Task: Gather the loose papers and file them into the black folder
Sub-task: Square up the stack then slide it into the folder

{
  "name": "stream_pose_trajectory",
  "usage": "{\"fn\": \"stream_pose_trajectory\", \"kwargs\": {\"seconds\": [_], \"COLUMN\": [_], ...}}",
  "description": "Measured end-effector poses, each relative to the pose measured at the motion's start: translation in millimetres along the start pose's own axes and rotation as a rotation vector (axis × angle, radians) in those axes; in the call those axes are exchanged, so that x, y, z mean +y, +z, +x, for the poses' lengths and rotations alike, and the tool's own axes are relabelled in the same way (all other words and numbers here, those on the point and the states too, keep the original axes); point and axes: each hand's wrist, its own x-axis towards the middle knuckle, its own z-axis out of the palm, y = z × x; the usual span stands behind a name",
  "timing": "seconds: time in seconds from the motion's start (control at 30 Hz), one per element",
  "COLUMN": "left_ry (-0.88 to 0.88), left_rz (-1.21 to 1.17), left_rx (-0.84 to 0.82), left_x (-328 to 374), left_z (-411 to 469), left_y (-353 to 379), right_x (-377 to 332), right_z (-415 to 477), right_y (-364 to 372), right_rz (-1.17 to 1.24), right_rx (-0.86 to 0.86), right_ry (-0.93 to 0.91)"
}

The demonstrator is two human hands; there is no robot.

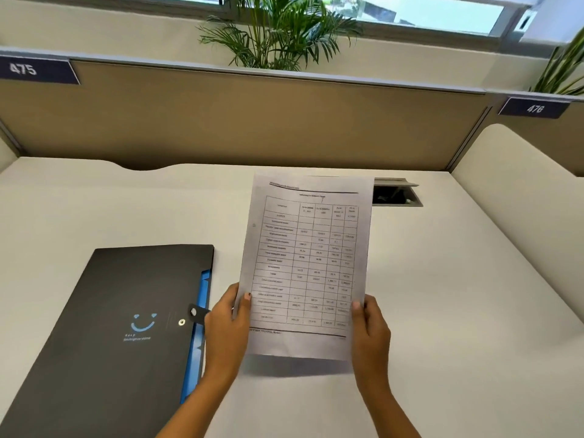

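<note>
Both hands hold the papers (pixel 308 263), white sheets with a printed table on the top one, upright above the white desk (pixel 442 295). My left hand (pixel 229 324) grips the lower left edge with the thumb on the front. My right hand (pixel 371 331) grips the lower right edge the same way. How many sheets are in the stack cannot be told. The black folder (pixel 126 327) lies closed on the desk to the left of my left hand. It has a blue smiley print, a snap strap and blue inner pockets showing along its right edge.
An open cable hatch (pixel 396 192) is set into the desk behind the papers' top right corner. A tan partition (pixel 240 121) with number tags 475 and 476 closes the back of the desk. Plants stand beyond it, and a curved white divider (pixel 521 159) rises at the right.
</note>
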Motion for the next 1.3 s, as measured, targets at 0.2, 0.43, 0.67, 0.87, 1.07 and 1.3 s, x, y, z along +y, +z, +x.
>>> {"fn": "stream_pose_trajectory", "kwargs": {"seconds": [0.2,0.43,0.67,0.87,1.07,1.3], "left_ry": [-0.09,-0.161,-0.226,-0.496,-0.495,-0.337], "left_rz": [-0.153,-0.221,0.685,0.975,1.037,1.196], "left_rx": [-0.061,0.202,0.183,0.019,0.023,-0.019], "left_x": [5,12,-24,-39,-34,-19], "left_z": [-6,-18,-48,-65,-65,-63], "left_y": [-36,-84,-106,-90,-90,-113], "right_x": [-13,-15,-8,-10,-17,-19], "right_z": [-11,-32,-50,-58,-62,-61], "right_y": [-7,3,11,20,23,24], "right_rz": [0.089,0.186,0.146,0.179,0.194,0.149], "right_rx": [-0.162,-0.096,-0.067,-0.071,-0.072,-0.043], "right_ry": [0.084,0.166,0.216,0.242,0.221,0.198]}}
